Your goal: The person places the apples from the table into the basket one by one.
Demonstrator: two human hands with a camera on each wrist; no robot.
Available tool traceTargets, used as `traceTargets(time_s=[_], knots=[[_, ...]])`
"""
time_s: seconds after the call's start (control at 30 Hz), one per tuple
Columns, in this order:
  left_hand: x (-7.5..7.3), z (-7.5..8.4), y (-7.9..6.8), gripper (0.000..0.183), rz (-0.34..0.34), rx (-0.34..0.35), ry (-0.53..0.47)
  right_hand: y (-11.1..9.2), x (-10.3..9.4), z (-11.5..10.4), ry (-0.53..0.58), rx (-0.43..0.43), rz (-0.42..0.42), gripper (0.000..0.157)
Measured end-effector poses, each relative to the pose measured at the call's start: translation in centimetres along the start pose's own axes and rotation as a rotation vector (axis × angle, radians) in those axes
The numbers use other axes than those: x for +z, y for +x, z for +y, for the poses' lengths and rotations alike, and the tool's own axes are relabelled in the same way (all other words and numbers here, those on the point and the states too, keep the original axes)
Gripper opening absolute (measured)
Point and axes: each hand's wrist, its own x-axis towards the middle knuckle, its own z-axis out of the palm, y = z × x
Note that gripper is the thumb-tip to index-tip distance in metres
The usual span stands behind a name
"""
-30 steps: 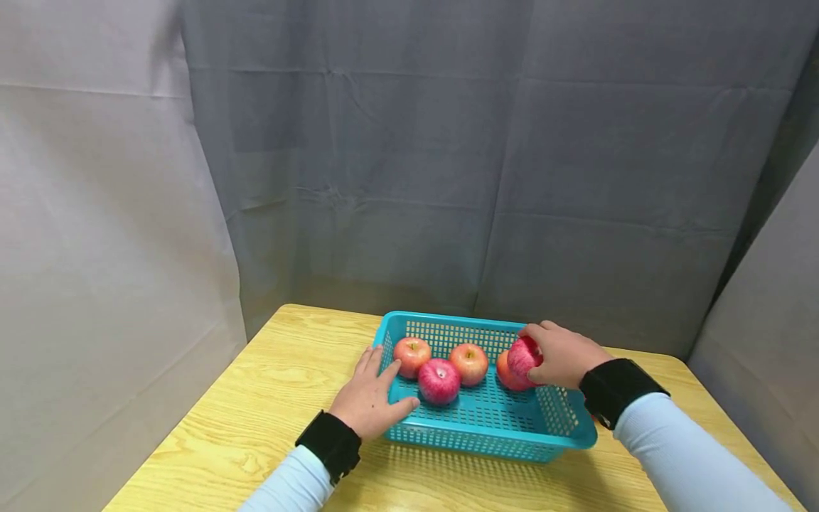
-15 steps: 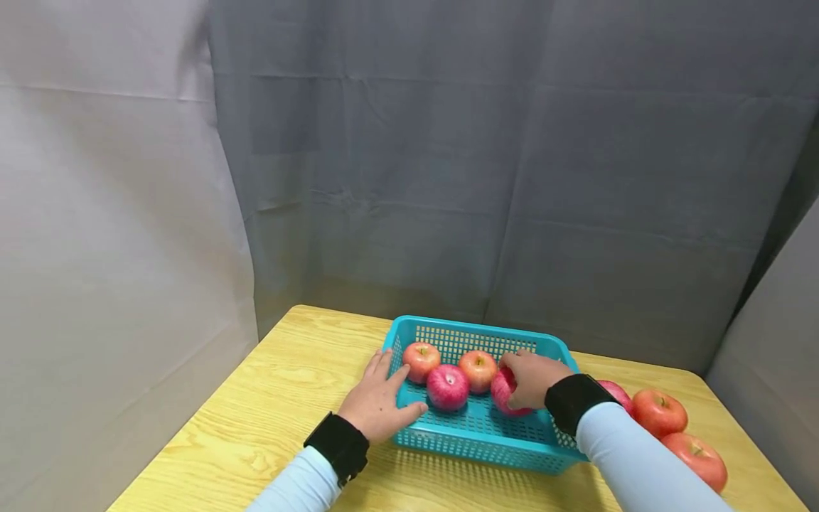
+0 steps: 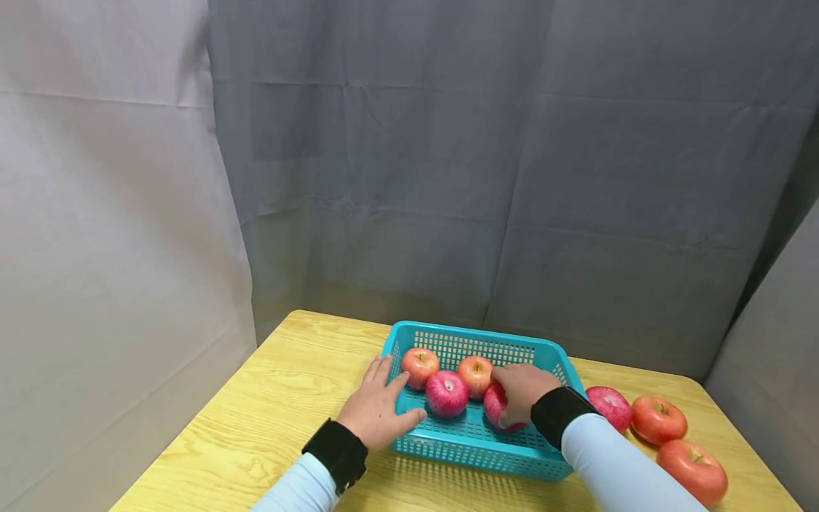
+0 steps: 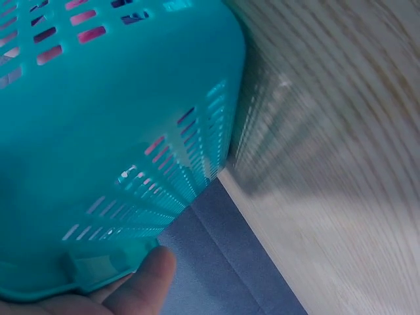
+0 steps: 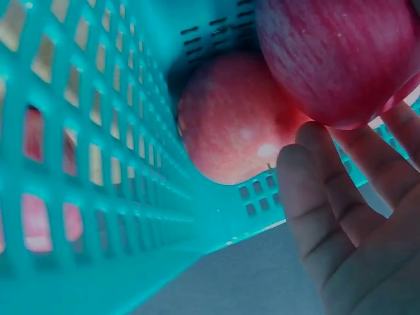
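In the head view my right hand (image 3: 525,391) curls over a dark red apple (image 3: 495,407) low inside the blue basket (image 3: 473,466), thumb on its near side. The right wrist view has fingertips against this apple (image 5: 335,59), and a lighter red apple (image 5: 236,121) lies beside it near the basket wall. My left hand (image 3: 377,409) rests on the basket's left rim, fingers extended and thumb spread. From the left wrist, a finger (image 4: 144,282) shows at the rim. Left of the held apple sit two orange-red apples (image 3: 420,368) and another dark red one (image 3: 447,394).
The basket stands on a wood-grain table (image 3: 281,398). Outside its right end lie a dark red apple (image 3: 610,407) and two orange-red apples (image 3: 658,419), near my right forearm. A grey cloth (image 3: 397,178) hangs behind the table, with pale cloth (image 3: 109,249) on the left.
My right hand has carried the dark red apple leftward and lower in the basket. The head view has shifted, and apples on the table at right now show. My left hand stays on the rim.
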Motion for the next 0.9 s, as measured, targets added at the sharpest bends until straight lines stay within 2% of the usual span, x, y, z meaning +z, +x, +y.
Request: traceTargets(time_s=[0.23,0.43,0.67,0.9], knots=[[0.0,-0.2,0.3,0.079,-0.004,-0.002,-0.004,-0.4,0.2,0.3,-0.020,0.012,-0.011,0.070],[0.3,-0.7,0.5,0.080,0.002,-0.003,-0.004,-0.7,-1.1,0.4,-0.001,0.026,-0.028,0.078],[0.2,-0.9,0.3,0.079,0.009,0.000,-0.006,-1.5,-2.5,1.4,-0.004,0.017,0.006,0.067],[0.2,-1.0,0.6,0.079,0.021,-0.005,-0.004,-2.7,-4.0,3.5,0.016,0.035,0.008,0.058]])
